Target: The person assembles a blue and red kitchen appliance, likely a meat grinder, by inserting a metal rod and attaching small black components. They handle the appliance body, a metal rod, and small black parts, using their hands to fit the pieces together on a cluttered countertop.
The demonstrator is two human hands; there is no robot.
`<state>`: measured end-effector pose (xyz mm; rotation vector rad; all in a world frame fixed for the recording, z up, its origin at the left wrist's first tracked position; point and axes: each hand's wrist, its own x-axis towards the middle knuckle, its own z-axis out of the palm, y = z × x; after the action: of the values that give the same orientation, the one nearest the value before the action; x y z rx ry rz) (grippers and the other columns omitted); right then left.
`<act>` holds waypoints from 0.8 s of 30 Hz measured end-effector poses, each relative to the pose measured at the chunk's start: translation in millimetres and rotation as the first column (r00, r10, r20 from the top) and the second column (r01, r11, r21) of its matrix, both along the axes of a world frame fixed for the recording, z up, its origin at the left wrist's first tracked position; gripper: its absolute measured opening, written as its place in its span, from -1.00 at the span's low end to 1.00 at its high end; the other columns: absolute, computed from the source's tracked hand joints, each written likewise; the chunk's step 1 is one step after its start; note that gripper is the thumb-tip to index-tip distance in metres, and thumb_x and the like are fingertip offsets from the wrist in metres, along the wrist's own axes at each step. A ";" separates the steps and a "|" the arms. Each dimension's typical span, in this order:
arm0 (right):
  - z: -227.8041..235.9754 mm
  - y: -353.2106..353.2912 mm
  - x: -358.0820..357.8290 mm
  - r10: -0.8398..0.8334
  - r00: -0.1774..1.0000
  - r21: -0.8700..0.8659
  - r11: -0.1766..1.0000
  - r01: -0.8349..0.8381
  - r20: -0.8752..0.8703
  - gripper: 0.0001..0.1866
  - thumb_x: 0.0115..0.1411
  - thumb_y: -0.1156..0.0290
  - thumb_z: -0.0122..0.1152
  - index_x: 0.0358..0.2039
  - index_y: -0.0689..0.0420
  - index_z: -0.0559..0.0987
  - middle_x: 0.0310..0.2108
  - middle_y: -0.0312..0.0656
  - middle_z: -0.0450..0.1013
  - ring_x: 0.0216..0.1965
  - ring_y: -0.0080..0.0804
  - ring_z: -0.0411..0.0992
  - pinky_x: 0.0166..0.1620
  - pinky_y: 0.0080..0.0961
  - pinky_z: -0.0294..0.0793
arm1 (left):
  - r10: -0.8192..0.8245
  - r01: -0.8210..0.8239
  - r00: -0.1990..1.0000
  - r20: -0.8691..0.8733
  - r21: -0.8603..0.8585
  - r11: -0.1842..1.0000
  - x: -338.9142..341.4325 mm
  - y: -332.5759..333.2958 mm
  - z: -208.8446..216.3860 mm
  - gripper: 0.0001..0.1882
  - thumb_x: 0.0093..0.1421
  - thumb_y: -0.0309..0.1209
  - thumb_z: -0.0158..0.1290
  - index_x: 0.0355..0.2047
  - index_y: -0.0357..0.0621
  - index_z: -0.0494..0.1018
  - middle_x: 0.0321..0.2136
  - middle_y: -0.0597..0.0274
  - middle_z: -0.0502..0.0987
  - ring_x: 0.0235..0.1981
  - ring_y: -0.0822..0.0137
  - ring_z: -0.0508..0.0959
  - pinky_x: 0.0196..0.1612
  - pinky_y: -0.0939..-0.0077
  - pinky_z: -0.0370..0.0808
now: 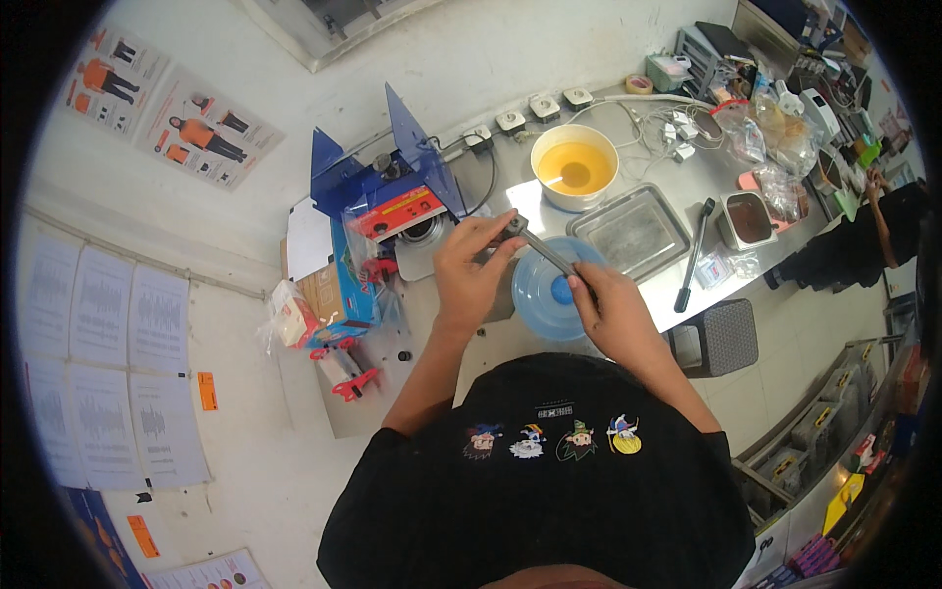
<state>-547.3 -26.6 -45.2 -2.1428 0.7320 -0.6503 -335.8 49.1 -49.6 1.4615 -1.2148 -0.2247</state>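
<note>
A tool with a dark, blocky head and a straight grey metal shaft (549, 251) is held between both hands, slanting down to the right. My left hand (471, 265) pinches it at the head, thumb and fingers closed around that end. With my right hand (614, 306) I grip the lower end of the shaft; its very tip is hidden in the fingers. Beneath the tool sits a round, translucent blue plastic lid or bowl (538, 304) with a darker blue centre. Beyond it stands a white bucket (542, 187) of yellow-orange liquid with a round shape inside.
A metal tray (677, 221), a black-handled tool (699, 250) and a metal container of brown contents (748, 218) lie to the right. At left are a blue-shielded gas stove (417, 211) and a blue carton (358, 285). A grey stool (728, 334) stands below; another person (863, 236) is far right.
</note>
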 end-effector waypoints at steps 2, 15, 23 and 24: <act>2.7 0.3 2.4 -0.023 0.999 -0.050 0.999 0.021 -0.039 -0.80 0.39 0.36 0.07 -0.20 0.24 0.53 -0.28 0.15 0.51 -0.24 0.26 0.49 -0.18 0.04 0.45 | 0.013 -0.005 0.994 -0.108 0.074 0.997 0.5 1.6 2.2 -0.61 0.19 -0.56 0.31 0.06 -0.27 0.61 -0.18 0.20 0.65 -0.27 0.47 0.64 -0.23 0.61 0.57; 26.0 -42.5 25.3 0.256 0.950 -0.132 0.951 -0.281 -0.177 -0.76 0.36 0.33 0.11 -0.27 0.25 0.61 -0.42 0.10 0.52 -0.31 0.15 0.53 -0.22 0.00 0.47 | 0.047 0.174 0.846 -0.531 0.358 0.917 39.5 27.3 23.2 -0.61 0.26 -0.39 0.30 0.03 -0.36 0.58 -0.18 0.17 0.66 -0.23 0.47 0.63 -0.23 0.58 0.60; 23.2 -59.6 37.5 0.456 0.884 0.122 0.888 -0.443 -0.103 -0.72 0.38 0.30 0.13 -0.21 0.27 0.64 -0.46 0.13 0.52 -0.40 0.04 0.50 -0.26 -0.18 0.45 | -0.029 0.167 0.932 -0.362 0.356 0.919 53.2 33.5 20.5 -0.66 0.26 -0.32 0.31 -0.06 -0.27 0.56 -0.23 0.27 0.63 -0.24 0.52 0.58 -0.16 0.54 0.53; 22.6 -57.9 37.0 0.441 0.888 0.068 0.897 -0.436 -0.127 -0.73 0.38 0.30 0.14 -0.22 0.28 0.64 -0.45 0.11 0.52 -0.40 0.01 0.49 -0.26 -0.21 0.45 | -0.017 0.223 0.885 -0.466 0.390 0.894 54.0 34.8 23.6 -0.65 0.27 -0.30 0.30 -0.05 -0.25 0.55 -0.22 0.31 0.61 -0.23 0.52 0.56 -0.15 0.55 0.51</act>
<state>-510.3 -84.6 -22.6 -2.2300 0.3017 -0.2430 -281.8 83.8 -26.0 1.5883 -0.8999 -0.9276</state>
